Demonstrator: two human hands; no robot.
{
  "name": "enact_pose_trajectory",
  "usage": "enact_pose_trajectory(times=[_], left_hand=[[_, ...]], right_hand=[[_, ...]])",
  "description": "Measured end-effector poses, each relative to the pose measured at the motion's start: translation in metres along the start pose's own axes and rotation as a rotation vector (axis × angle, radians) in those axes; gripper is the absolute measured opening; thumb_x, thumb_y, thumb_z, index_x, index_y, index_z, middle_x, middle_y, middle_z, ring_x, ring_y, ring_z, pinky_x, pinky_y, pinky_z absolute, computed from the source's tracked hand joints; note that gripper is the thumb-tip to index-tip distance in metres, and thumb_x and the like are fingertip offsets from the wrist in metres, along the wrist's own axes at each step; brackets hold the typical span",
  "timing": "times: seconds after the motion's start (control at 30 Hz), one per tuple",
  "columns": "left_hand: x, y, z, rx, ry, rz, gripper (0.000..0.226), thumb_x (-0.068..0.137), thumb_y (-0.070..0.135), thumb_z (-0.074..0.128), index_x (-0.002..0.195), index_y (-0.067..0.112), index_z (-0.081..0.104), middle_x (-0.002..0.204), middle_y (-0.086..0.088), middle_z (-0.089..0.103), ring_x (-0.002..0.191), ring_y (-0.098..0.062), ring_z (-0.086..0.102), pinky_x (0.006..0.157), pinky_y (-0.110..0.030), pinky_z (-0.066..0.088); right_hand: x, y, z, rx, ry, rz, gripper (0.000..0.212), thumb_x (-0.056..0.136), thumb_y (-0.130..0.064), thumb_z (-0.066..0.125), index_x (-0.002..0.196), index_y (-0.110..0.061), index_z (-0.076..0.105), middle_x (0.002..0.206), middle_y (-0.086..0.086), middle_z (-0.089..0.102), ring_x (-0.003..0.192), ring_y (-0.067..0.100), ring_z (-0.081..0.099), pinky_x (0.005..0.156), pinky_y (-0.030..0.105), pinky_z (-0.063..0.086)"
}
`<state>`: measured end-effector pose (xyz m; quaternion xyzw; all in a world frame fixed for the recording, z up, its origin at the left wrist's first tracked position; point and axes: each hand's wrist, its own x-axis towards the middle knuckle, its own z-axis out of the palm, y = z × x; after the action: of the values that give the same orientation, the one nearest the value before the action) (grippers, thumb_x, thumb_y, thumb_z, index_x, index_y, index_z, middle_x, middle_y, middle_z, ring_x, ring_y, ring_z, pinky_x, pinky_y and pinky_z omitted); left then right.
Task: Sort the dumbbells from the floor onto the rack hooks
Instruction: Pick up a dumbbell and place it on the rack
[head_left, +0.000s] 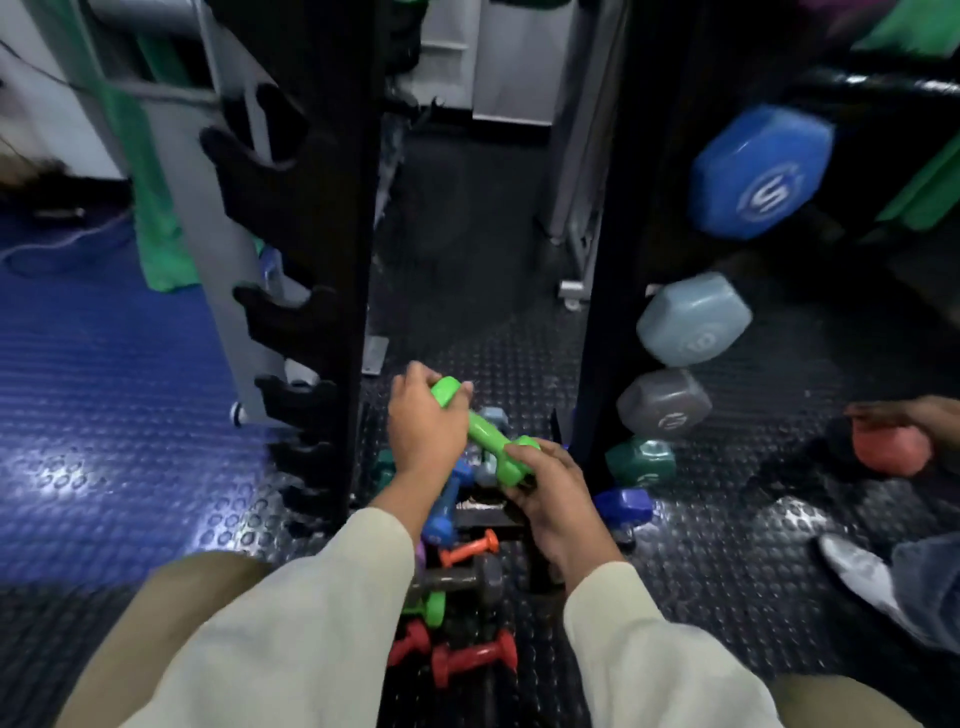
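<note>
A bright green dumbbell (483, 431) is held between the rack's two black uprights, above the floor pile. My left hand (423, 423) grips its far head and my right hand (545, 493) grips its near head. Below lie several loose dumbbells: a blue one (447, 506), an orange one (467, 548), a dark grey one (462, 577), a second green one (434, 605) and a red one (475, 660). The left upright's black hooks (291, 400) hold nothing. The right upright (602, 312) carries a large blue dumbbell (758, 171), a pale blue one (693, 319), a grey one (665, 402) and a teal one (641, 462).
Another person's hand (904, 415) holds a pink dumbbell (888, 449) low at the right, with their shoe (857, 571) beside it. A dark blue dumbbell (623, 506) sits at the right upright's foot. Blue studded flooring (104, 389) spreads left; a grey metal frame (576, 234) stands behind.
</note>
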<state>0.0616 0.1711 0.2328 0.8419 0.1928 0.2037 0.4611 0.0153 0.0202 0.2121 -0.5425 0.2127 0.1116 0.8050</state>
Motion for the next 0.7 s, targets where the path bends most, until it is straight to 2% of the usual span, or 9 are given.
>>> enact_pose_trajectory(times=[0.07, 0.17, 0.33, 0.47, 0.6, 0.7], left_hand=[[0.006, 0.022, -0.022, -0.053, 0.048, 0.009, 0.034, 0.086, 0.041, 0.080, 0.099, 0.017, 0.060, 0.105, -0.008, 0.066, 0.098, -0.030, 0.063, 0.083, -0.037, 0.046], [0.008, 0.058, -0.052, -0.153, 0.094, -0.012, 0.033, 0.089, 0.043, 0.078, 0.096, 0.017, 0.060, 0.096, -0.004, 0.066, 0.093, -0.026, 0.063, 0.076, -0.031, 0.039], [0.001, 0.119, -0.090, -0.317, 0.134, -0.009, 0.037, 0.090, 0.049, 0.076, 0.093, 0.016, 0.059, 0.084, 0.002, 0.065, 0.085, -0.023, 0.063, 0.073, -0.031, 0.039], [-0.006, 0.162, -0.110, -0.400, 0.141, 0.042, 0.041, 0.088, 0.054, 0.076, 0.088, 0.019, 0.056, 0.082, 0.001, 0.066, 0.081, -0.023, 0.064, 0.073, -0.037, 0.047], [-0.011, 0.205, -0.125, -0.500, 0.108, 0.099, 0.042, 0.083, 0.062, 0.076, 0.085, 0.025, 0.057, 0.079, 0.002, 0.070, 0.076, -0.022, 0.070, 0.074, -0.045, 0.058], [-0.012, 0.239, -0.133, -0.543, 0.081, 0.196, 0.043, 0.077, 0.067, 0.076, 0.083, 0.029, 0.059, 0.076, 0.005, 0.070, 0.072, -0.018, 0.071, 0.070, -0.049, 0.062]], right_hand=[[-0.023, -0.025, 0.006, 0.061, -0.090, -0.059, 0.018, 0.092, -0.005, 0.074, 0.109, -0.011, 0.071, 0.099, 0.009, 0.075, 0.086, 0.020, 0.069, 0.067, 0.031, 0.057], [-0.062, -0.062, 0.018, 0.058, -0.184, -0.195, 0.032, 0.096, -0.013, 0.074, 0.126, -0.005, 0.070, 0.110, 0.011, 0.076, 0.097, 0.021, 0.067, 0.080, 0.032, 0.055], [-0.118, -0.132, 0.039, 0.021, -0.237, -0.402, 0.031, 0.098, -0.018, 0.071, 0.126, -0.003, 0.070, 0.108, 0.005, 0.076, 0.091, 0.012, 0.068, 0.076, 0.028, 0.056], [-0.156, -0.185, 0.042, -0.071, -0.250, -0.482, 0.037, 0.096, -0.022, 0.075, 0.129, -0.008, 0.068, 0.107, 0.007, 0.074, 0.089, 0.015, 0.069, 0.077, 0.030, 0.058], [-0.198, -0.226, 0.038, -0.126, -0.281, -0.559, 0.047, 0.090, -0.024, 0.080, 0.134, -0.014, 0.067, 0.118, 0.016, 0.074, 0.099, 0.022, 0.074, 0.082, 0.033, 0.060], [-0.229, -0.250, 0.032, -0.154, -0.331, -0.607, 0.045, 0.086, -0.016, 0.084, 0.129, -0.017, 0.072, 0.115, 0.017, 0.074, 0.098, 0.027, 0.074, 0.084, 0.039, 0.063]])
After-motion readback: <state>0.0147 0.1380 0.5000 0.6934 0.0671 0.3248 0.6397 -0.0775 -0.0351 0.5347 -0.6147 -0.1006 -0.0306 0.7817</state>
